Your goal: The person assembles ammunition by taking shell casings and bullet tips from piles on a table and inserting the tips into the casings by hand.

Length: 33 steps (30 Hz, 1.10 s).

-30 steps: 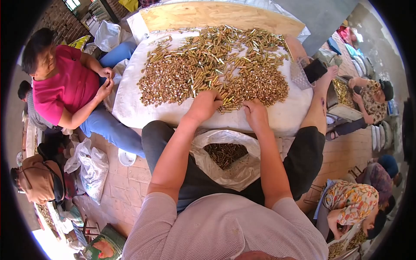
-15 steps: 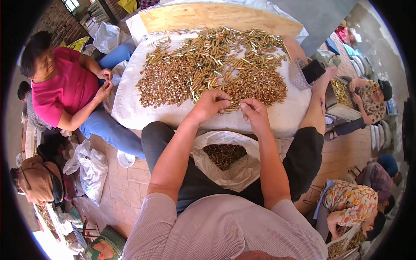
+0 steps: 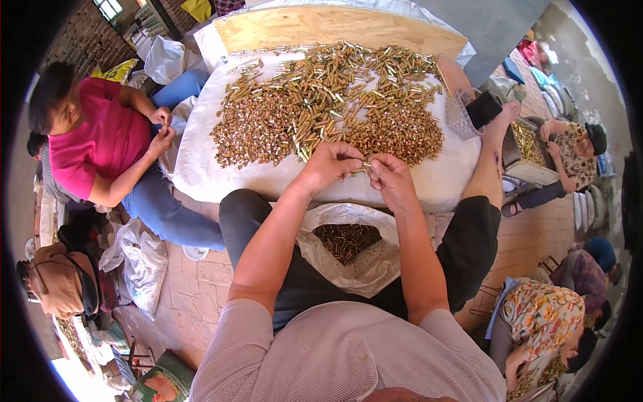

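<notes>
My left hand (image 3: 329, 165) and my right hand (image 3: 390, 177) meet over the near edge of the cloth-covered table (image 3: 207, 177). Both are closed in a pinch, fingertips almost touching, around a small brass-coloured metal piece (image 3: 365, 165) mostly hidden by the fingers. Just beyond them lie a heap of short, brass-coloured pieces (image 3: 251, 134) on the left and a similar heap (image 3: 402, 137) on the right. Longer, thin brass-coloured metal sleeves (image 3: 335, 74) spread behind and between these heaps. Between my knees, an open white sack (image 3: 315, 261) holds many dark, rod-like metal pieces (image 3: 345, 241).
A wooden board (image 3: 341, 27) stands along the table's far edge. At its right side is a clear plastic basket (image 3: 461, 114) with a dark object (image 3: 483, 109). A co-worker in a pink shirt (image 3: 100, 134) sits left; others work at right. A white plastic bag (image 3: 140, 264) stands on the floor.
My right hand has moved left, so its fingertips now meet those of my left hand. The left hand has shifted slightly right. The pink-shirted co-worker has leaned a little.
</notes>
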Each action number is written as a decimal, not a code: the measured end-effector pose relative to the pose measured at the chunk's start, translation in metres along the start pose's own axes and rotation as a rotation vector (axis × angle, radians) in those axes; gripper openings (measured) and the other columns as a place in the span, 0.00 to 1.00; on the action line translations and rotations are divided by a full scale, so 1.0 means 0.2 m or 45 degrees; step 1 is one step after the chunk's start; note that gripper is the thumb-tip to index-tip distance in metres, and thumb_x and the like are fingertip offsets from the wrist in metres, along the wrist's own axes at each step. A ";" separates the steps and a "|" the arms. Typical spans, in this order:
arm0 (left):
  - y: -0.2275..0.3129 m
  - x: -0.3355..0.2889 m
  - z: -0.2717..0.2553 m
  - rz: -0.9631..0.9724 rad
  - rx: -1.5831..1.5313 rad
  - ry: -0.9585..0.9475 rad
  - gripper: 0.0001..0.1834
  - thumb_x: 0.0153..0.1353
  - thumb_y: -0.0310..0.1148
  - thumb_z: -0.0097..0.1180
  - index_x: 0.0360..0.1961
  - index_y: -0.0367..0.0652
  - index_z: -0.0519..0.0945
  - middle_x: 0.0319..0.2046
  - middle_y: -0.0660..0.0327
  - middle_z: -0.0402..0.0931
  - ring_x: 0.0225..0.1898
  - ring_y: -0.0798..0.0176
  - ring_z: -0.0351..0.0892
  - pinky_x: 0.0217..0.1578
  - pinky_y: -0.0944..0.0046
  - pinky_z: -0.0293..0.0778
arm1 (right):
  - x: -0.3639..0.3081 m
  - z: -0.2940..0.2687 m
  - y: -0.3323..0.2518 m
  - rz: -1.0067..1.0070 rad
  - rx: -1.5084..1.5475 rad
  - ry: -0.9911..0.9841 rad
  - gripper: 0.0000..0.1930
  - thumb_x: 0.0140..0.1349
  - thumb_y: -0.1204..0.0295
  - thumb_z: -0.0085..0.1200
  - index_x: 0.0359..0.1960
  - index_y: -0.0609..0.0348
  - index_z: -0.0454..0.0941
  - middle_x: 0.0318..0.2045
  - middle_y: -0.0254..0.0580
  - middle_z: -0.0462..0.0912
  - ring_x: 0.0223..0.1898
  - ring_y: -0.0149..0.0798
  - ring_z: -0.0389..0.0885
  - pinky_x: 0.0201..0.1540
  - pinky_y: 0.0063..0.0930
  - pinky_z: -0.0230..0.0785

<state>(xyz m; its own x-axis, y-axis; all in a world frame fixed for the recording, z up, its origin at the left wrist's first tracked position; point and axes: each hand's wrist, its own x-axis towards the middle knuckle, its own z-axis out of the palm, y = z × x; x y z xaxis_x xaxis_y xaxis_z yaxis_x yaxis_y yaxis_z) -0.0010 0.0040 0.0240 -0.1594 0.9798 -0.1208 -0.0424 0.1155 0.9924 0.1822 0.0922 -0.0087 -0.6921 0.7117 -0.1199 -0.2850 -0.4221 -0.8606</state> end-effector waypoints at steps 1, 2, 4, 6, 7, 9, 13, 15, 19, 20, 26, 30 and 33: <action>0.00 0.00 0.00 0.000 0.000 -0.001 0.07 0.61 0.29 0.64 0.39 0.39 0.84 0.24 0.68 0.79 0.24 0.76 0.74 0.21 0.74 0.70 | 0.00 -0.01 0.00 0.008 -0.013 -0.018 0.04 0.66 0.73 0.58 0.39 0.59 0.79 0.26 0.29 0.75 0.26 0.23 0.69 0.24 0.17 0.60; 0.00 0.00 0.01 -0.004 -0.003 0.001 0.07 0.61 0.29 0.64 0.39 0.39 0.84 0.24 0.67 0.79 0.24 0.76 0.74 0.21 0.74 0.70 | 0.00 -0.01 0.00 0.016 -0.027 -0.036 0.04 0.66 0.72 0.58 0.39 0.59 0.79 0.26 0.29 0.75 0.25 0.23 0.69 0.24 0.17 0.60; 0.01 -0.01 0.01 -0.007 -0.007 0.004 0.07 0.61 0.28 0.64 0.38 0.38 0.84 0.24 0.67 0.79 0.24 0.76 0.74 0.22 0.74 0.71 | -0.01 -0.01 -0.01 0.022 -0.037 -0.031 0.04 0.66 0.72 0.58 0.39 0.59 0.79 0.25 0.28 0.75 0.25 0.23 0.69 0.24 0.17 0.60; 0.02 -0.01 0.02 0.016 0.009 0.017 0.06 0.61 0.27 0.64 0.38 0.37 0.84 0.24 0.66 0.79 0.24 0.75 0.74 0.22 0.73 0.71 | -0.01 0.00 -0.02 0.027 -0.047 -0.025 0.05 0.66 0.72 0.58 0.39 0.59 0.79 0.25 0.28 0.75 0.25 0.23 0.68 0.24 0.17 0.60; 0.03 -0.01 0.02 0.017 0.009 0.018 0.06 0.61 0.27 0.64 0.38 0.37 0.84 0.24 0.66 0.79 0.24 0.75 0.74 0.22 0.73 0.71 | -0.01 0.00 -0.02 0.018 -0.066 -0.031 0.05 0.66 0.72 0.58 0.39 0.59 0.80 0.25 0.28 0.75 0.25 0.23 0.68 0.24 0.16 0.60; 0.04 -0.02 0.03 0.019 0.028 0.038 0.06 0.60 0.26 0.64 0.38 0.36 0.84 0.24 0.65 0.80 0.24 0.75 0.75 0.23 0.73 0.72 | -0.02 0.00 -0.03 0.008 -0.086 -0.037 0.05 0.66 0.72 0.59 0.39 0.59 0.80 0.25 0.28 0.75 0.25 0.23 0.68 0.24 0.16 0.59; 0.06 -0.03 0.05 0.026 0.046 0.071 0.06 0.60 0.25 0.63 0.38 0.36 0.84 0.24 0.65 0.80 0.25 0.74 0.76 0.23 0.73 0.73 | -0.03 0.00 -0.02 -0.030 -0.108 -0.043 0.05 0.65 0.72 0.59 0.39 0.60 0.80 0.25 0.29 0.75 0.24 0.23 0.68 0.24 0.17 0.59; 0.08 -0.04 0.05 0.033 0.057 0.053 0.05 0.60 0.24 0.63 0.38 0.35 0.84 0.25 0.64 0.80 0.25 0.74 0.76 0.24 0.72 0.75 | -0.03 0.00 -0.03 -0.035 -0.096 -0.048 0.05 0.65 0.72 0.59 0.39 0.60 0.80 0.25 0.29 0.75 0.24 0.23 0.68 0.24 0.17 0.59; 0.09 -0.05 0.06 0.026 0.042 0.032 0.05 0.60 0.23 0.62 0.38 0.34 0.83 0.26 0.63 0.80 0.25 0.72 0.77 0.25 0.70 0.77 | -0.03 -0.01 -0.02 -0.012 -0.007 -0.059 0.06 0.64 0.71 0.60 0.38 0.60 0.80 0.25 0.29 0.75 0.25 0.24 0.69 0.24 0.17 0.60; 0.08 -0.04 0.06 0.052 0.010 0.012 0.05 0.61 0.23 0.62 0.38 0.34 0.83 0.26 0.62 0.80 0.25 0.71 0.78 0.25 0.70 0.78 | -0.03 -0.01 -0.01 -0.001 0.026 -0.065 0.06 0.64 0.71 0.61 0.38 0.59 0.80 0.25 0.29 0.75 0.25 0.24 0.69 0.24 0.17 0.60; 0.02 -0.03 0.05 0.078 -0.142 -0.061 0.05 0.60 0.24 0.63 0.38 0.35 0.84 0.27 0.62 0.82 0.26 0.72 0.78 0.27 0.70 0.77 | -0.04 0.00 0.03 0.012 0.237 -0.059 0.08 0.63 0.68 0.62 0.38 0.58 0.80 0.25 0.30 0.76 0.25 0.24 0.69 0.23 0.17 0.60; 0.02 -0.04 0.08 0.052 -0.240 -0.049 0.04 0.60 0.24 0.63 0.36 0.37 0.85 0.28 0.65 0.82 0.28 0.75 0.78 0.30 0.72 0.75 | -0.04 -0.02 0.05 -0.007 0.257 -0.053 0.09 0.63 0.67 0.63 0.38 0.58 0.80 0.25 0.30 0.76 0.25 0.24 0.69 0.23 0.17 0.59; 0.02 -0.04 0.10 0.089 -0.237 -0.035 0.04 0.60 0.24 0.62 0.36 0.37 0.85 0.29 0.66 0.82 0.29 0.75 0.78 0.31 0.72 0.75 | -0.03 -0.04 0.05 0.007 0.260 -0.087 0.09 0.62 0.67 0.63 0.38 0.58 0.80 0.25 0.30 0.76 0.25 0.24 0.69 0.22 0.16 0.59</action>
<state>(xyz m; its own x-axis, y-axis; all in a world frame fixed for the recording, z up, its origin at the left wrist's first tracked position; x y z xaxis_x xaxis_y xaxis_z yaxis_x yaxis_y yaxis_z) 0.0191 -0.0002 0.0292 -0.1417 0.9887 -0.0484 -0.2138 0.0172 0.9767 0.1887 0.0868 -0.0207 -0.7354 0.6723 -0.0845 -0.4048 -0.5359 -0.7409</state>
